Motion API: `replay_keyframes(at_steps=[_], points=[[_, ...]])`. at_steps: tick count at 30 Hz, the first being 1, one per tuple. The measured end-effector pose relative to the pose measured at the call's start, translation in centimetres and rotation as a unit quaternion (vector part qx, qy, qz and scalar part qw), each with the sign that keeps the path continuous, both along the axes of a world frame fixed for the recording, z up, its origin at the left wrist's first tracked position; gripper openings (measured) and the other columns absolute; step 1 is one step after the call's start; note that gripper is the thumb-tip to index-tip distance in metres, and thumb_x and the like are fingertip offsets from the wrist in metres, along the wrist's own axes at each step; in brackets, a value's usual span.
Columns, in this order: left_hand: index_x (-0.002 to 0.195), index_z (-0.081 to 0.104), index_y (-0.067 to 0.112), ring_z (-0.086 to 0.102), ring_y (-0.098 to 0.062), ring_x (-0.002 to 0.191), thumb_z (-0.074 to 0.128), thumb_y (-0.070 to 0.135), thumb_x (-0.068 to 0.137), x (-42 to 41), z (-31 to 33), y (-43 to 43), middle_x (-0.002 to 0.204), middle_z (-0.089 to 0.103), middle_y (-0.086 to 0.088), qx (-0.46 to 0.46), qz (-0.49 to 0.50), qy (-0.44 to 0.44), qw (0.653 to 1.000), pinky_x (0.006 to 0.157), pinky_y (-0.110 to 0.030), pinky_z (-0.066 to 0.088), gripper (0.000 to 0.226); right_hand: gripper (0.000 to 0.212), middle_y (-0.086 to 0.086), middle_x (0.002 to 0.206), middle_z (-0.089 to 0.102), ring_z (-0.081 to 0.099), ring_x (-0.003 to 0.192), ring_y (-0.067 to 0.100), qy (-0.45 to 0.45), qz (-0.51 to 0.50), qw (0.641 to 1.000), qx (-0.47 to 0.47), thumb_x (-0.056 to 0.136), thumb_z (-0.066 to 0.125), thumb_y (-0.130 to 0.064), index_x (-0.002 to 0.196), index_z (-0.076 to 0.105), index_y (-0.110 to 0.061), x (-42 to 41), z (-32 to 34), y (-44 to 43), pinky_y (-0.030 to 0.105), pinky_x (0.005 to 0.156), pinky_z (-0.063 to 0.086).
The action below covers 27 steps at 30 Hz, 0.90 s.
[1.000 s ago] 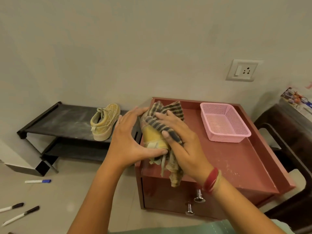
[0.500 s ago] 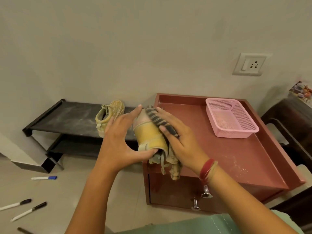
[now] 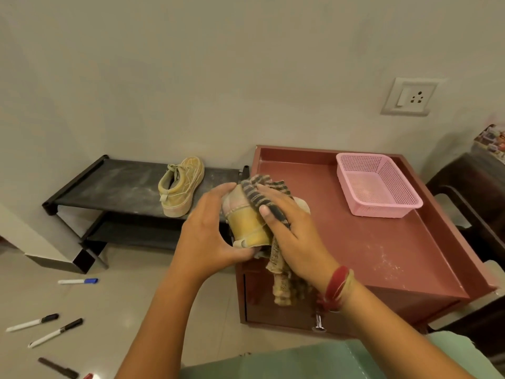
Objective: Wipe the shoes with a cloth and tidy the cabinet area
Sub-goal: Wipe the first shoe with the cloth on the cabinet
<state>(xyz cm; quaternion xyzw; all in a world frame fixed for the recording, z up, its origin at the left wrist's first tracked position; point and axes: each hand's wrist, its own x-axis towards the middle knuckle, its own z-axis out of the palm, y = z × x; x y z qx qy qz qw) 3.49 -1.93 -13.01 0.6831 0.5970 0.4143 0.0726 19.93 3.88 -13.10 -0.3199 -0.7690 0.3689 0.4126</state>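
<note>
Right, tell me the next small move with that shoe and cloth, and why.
Probably draw the striped cloth under the right hand down along the yellow shoe toward the heel. The left hand grips the shoe, held above the cabinet edge, and the cloth covers only its upper side. Its mate sits on the black rack.

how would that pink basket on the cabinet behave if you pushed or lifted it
The pink basket looks like thin perforated plastic and seems to hold nothing, so it is probably light. Its flat base on the smooth cabinet top suggests it would slide rather than tip. The mesh walls may flex a little if squeezed.
</note>
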Motion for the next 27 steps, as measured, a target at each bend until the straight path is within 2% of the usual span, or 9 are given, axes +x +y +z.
replay_keyframes(at_steps=[4,7,9,13,16,18,20,24,27], points=[[0.131,0.033,0.032,0.048,0.001,0.108,0.08,0.05,0.053,0.2,-0.2,0.2,0.118,0.045,0.021,-0.017,0.01,0.004,1.0,0.085,-0.01,0.04,0.093,0.042,-0.01,0.134,0.054,0.044,0.126,0.001,-0.004,-0.041,0.999,-0.021,0.093,0.043,-0.038,0.131,0.053,-0.023,0.7,-0.7,1.2,0.035,0.11,0.036],[0.141,0.025,0.034,0.044,-0.003,0.115,0.073,0.05,0.055,0.4,-0.4,0.2,0.123,0.037,0.029,-0.027,0.008,0.036,0.999,0.097,-0.033,0.044,0.1,0.037,-0.017,0.138,0.046,0.037,0.131,-0.002,-0.054,0.009,0.998,0.013,0.094,0.043,-0.039,0.13,0.05,-0.032,0.7,-0.7,0.4,0.021,0.112,0.027],[0.147,0.018,0.035,0.043,-0.011,0.117,0.07,0.051,0.056,0.5,-0.6,0.2,0.128,0.039,0.017,-0.057,0.017,0.061,0.996,0.1,-0.046,0.043,0.106,0.037,-0.015,0.137,0.048,0.039,0.13,0.0,-0.092,0.019,0.995,0.014,0.096,0.044,-0.038,0.131,0.05,-0.031,1.2,-0.9,0.9,0.016,0.106,0.029],[0.143,0.014,0.039,0.045,-0.016,0.111,0.075,0.046,0.057,0.3,-0.9,0.2,0.137,0.031,0.007,-0.13,0.045,0.045,0.989,0.086,-0.034,0.045,0.106,0.034,0.001,0.125,0.06,0.054,0.117,0.019,-0.166,-0.108,0.979,-0.044,0.098,0.042,-0.032,0.125,0.057,-0.018,3.7,-1.0,4.6,0.023,0.087,0.039],[0.14,0.016,0.035,0.05,-0.016,0.102,0.079,0.046,0.056,0.5,-1.1,0.6,0.133,0.031,0.008,-0.149,0.053,0.068,0.985,0.08,-0.035,0.05,0.106,0.037,0.0,0.135,0.053,0.046,0.126,0.014,-0.117,-0.125,0.985,-0.025,0.098,0.041,-0.033,0.13,0.053,-0.018,3.1,-0.6,4.5,0.024,0.101,0.034],[0.141,0.018,0.029,0.049,-0.015,0.106,0.08,0.046,0.056,1.0,-1.3,0.8,0.131,0.033,0.008,-0.15,0.049,0.088,0.984,0.083,-0.035,0.05,0.107,0.036,-0.003,0.135,0.052,0.044,0.125,0.007,-0.121,-0.026,0.992,0.017,0.098,0.044,-0.032,0.131,0.052,-0.021,1.3,-0.6,2.9,0.023,0.107,0.031],[0.142,0.021,0.023,0.047,-0.014,0.112,0.081,0.044,0.054,1.2,-1.5,1.2,0.132,0.034,0.007,-0.143,0.042,0.105,0.983,0.085,-0.03,0.048,0.109,0.039,-0.005,0.14,0.049,0.039,0.13,0.007,-0.184,0.03,0.981,0.057,0.097,0.042,-0.034,0.135,0.048,-0.025,0.3,-1.6,1.7,0.029,0.113,0.024],[0.141,0.025,0.023,0.045,-0.012,0.112,0.081,0.042,0.054,1.1,-1.6,1.3,0.132,0.037,0.008,-0.135,0.04,0.112,0.984,0.08,-0.025,0.042,0.105,0.042,-0.003,0.142,0.046,0.032,0.138,0.018,-0.278,-0.099,0.954,0.056,0.098,0.039,-0.039,0.137,0.045,-0.025,2.1,-2.0,4.3,0.038,0.115,0.019],[0.14,0.028,0.024,0.044,-0.012,0.117,0.082,0.04,0.053,0.9,-1.6,1.5,0.133,0.038,0.008,-0.125,0.04,0.12,0.984,0.082,-0.027,0.046,0.104,0.041,-0.005,0.144,0.044,0.027,0.14,0.018,-0.251,-0.054,0.966,0.03,0.098,0.04,-0.038,0.137,0.046,-0.024,2.2,-1.9,3.6,0.034,0.115,0.021]])
